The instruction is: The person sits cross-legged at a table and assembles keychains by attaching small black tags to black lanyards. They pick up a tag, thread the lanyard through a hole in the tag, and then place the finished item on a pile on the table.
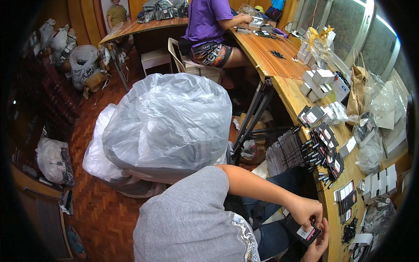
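Low at the right, beside the table's edge, I hold a small flat black packet (309, 234) with a white label and a red mark. My left hand (306, 211) reaches over it from above, its fingers closed and pressed against the label end. From the far side my right hand (322, 243) grips the packet along its edge, thumb and fingers bent round it. The packet sits over my lap. Close by on the table lie more black packets (348, 197) and a bundle of thin black cords (348, 231).
A wooden table (301, 94) runs along the right, bearing black cards with cords (325, 139), white boxes (317, 83) and clear bags (370, 148). Large stuffed plastic bags (168, 124) stand on the floor to my left. A person in purple (205, 22) sits working farther along.
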Demonstrator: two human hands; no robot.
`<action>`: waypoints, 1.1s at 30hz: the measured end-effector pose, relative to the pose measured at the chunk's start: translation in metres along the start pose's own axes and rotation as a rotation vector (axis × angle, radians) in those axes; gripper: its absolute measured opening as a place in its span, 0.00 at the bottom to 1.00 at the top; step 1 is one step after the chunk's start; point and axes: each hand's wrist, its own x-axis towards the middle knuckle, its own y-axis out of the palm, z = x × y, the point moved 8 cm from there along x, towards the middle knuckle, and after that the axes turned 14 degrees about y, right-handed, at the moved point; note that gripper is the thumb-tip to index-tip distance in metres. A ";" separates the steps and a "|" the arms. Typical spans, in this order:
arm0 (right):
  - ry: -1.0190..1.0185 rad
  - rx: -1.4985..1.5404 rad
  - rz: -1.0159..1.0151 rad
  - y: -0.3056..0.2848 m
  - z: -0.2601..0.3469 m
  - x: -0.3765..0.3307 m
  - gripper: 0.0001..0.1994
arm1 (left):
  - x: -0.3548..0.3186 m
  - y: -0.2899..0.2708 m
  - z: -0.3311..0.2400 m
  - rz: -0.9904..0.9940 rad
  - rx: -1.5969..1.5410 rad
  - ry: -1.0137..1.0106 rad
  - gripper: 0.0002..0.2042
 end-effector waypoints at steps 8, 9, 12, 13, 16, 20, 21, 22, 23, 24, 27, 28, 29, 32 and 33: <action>0.100 0.096 0.015 0.005 -0.035 0.002 0.15 | -0.010 -0.001 0.003 0.059 0.109 -0.068 0.12; 0.093 0.092 0.001 0.004 -0.036 0.000 0.14 | -0.010 -0.001 0.002 0.066 0.125 -0.063 0.12; 0.193 -0.173 -0.154 -0.016 -0.033 -0.001 0.08 | -0.013 -0.006 0.002 0.054 0.086 -0.067 0.12; 0.191 -0.284 -0.193 -0.021 -0.029 -0.003 0.07 | -0.013 -0.006 0.004 0.057 0.093 -0.077 0.12; 0.138 -0.197 -0.260 -0.044 -0.031 -0.010 0.06 | -0.014 -0.008 0.008 0.058 0.100 -0.110 0.11; 0.017 0.116 -0.342 -0.078 -0.049 -0.018 0.06 | -0.015 -0.008 0.012 0.057 0.050 -0.133 0.11; -0.036 0.224 -0.339 -0.084 -0.053 -0.018 0.06 | -0.016 -0.006 0.014 0.060 0.040 -0.131 0.11; -0.043 0.318 -0.303 -0.087 -0.058 -0.018 0.05 | -0.016 -0.005 0.016 0.055 0.034 -0.123 0.11; -0.092 0.396 -0.272 -0.089 -0.061 -0.017 0.05 | -0.016 -0.003 0.018 0.049 0.028 -0.114 0.11; -0.142 0.473 -0.239 -0.091 -0.063 -0.015 0.05 | -0.016 -0.002 0.018 0.043 0.022 -0.105 0.11; -0.288 0.808 -0.034 -0.077 -0.051 -0.013 0.06 | -0.015 0.003 0.019 0.063 0.004 -0.102 0.11; -0.343 0.934 0.055 -0.071 -0.044 -0.012 0.06 | -0.015 0.003 0.019 0.063 -0.008 -0.110 0.11; -0.309 0.958 -0.014 -0.073 -0.048 -0.011 0.06 | -0.015 0.003 0.019 0.064 -0.020 -0.118 0.11; -0.218 1.072 -0.134 -0.076 -0.062 -0.008 0.06 | -0.015 0.002 0.021 0.074 -0.017 -0.105 0.11; -0.226 1.243 -0.018 -0.076 -0.065 -0.006 0.06 | -0.015 0.002 0.022 0.078 -0.010 -0.094 0.11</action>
